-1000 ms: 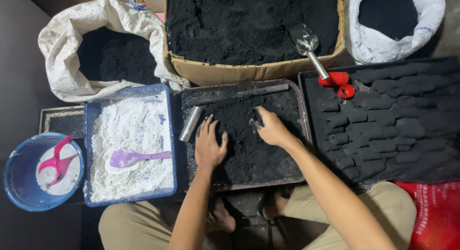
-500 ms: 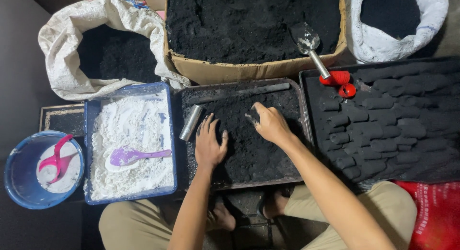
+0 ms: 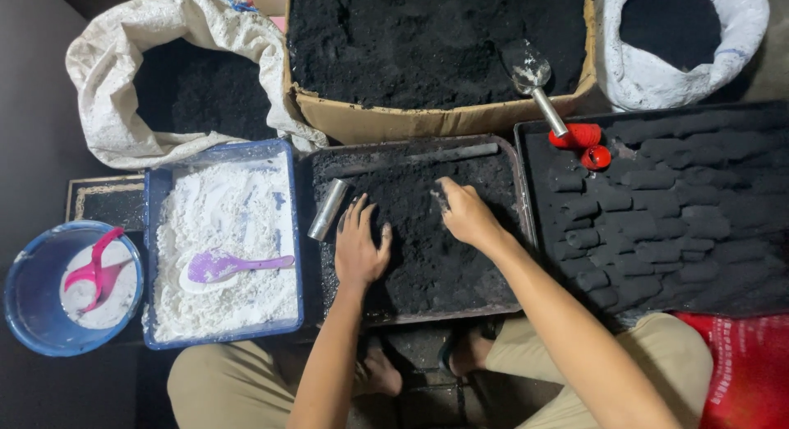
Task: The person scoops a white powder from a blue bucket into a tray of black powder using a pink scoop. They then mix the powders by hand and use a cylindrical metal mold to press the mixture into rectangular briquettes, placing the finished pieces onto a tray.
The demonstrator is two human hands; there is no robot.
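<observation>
At the far left we saw a blue bucket [image 3: 25,314] with white powder and a pink scoop [image 3: 92,269] lying in it. Above it sagged a white sack [image 3: 107,92] of black material. Next came a blue tub [image 3: 222,244] of white powder, with a purple spoon [image 3: 234,266] resting on top.

In the middle sat a dark tray [image 3: 415,232] spread with black powder [image 3: 427,256]. A short metal tube [image 3: 327,209] lay on the tray's left side, just beside the fingertips of the left hand. A dark rod [image 3: 419,159] lay along the tray's far edge. The left hand [image 3: 358,246] rested palm down on the black powder, open, fingers spread, holding nothing. The right hand [image 3: 467,215] was also on the powder, a little to the right; its fingers were curled and pinched around a small dark clump, though we could not tell how firmly.

Behind the tray stood a cardboard box [image 3: 436,117] full of black powder, a metal scoop [image 3: 532,80] with a red handle leaning over its right rim. To the right lay a black tray [image 3: 657,207] lined with rows of dark pressed lumps [image 3: 649,223]. A second white sack [image 3: 674,43] stood at the top right, and red cloth [image 3: 748,371] showed at the bottom right.
</observation>
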